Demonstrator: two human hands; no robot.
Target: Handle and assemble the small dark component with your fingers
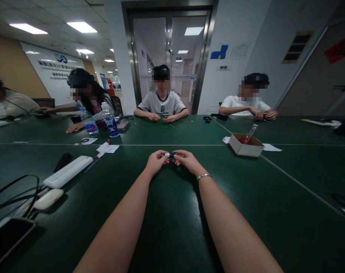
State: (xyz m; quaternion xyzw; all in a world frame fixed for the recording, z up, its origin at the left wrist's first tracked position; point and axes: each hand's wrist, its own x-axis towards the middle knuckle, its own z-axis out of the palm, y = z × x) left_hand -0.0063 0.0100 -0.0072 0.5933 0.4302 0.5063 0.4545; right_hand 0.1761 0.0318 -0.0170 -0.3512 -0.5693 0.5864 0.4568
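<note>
Over the middle of the green table, my left hand (155,162) and my right hand (188,161) meet fingertip to fingertip. Between them is a small black-and-silver stick (167,154), held level; its exact kind is too small to tell. The fingers of my left hand pinch its silver end. My right hand, with a silver bracelet (204,176) at the wrist, grips the dark end. Fingers cover part of the stick.
On the left lie a white oblong case (68,171), a rounded white case (49,199), cables and a phone (10,240). Two bottles (111,120) stand farther back. An open box (246,149) holding a red-and-clear tube is at right. Several people sit across the table (166,212).
</note>
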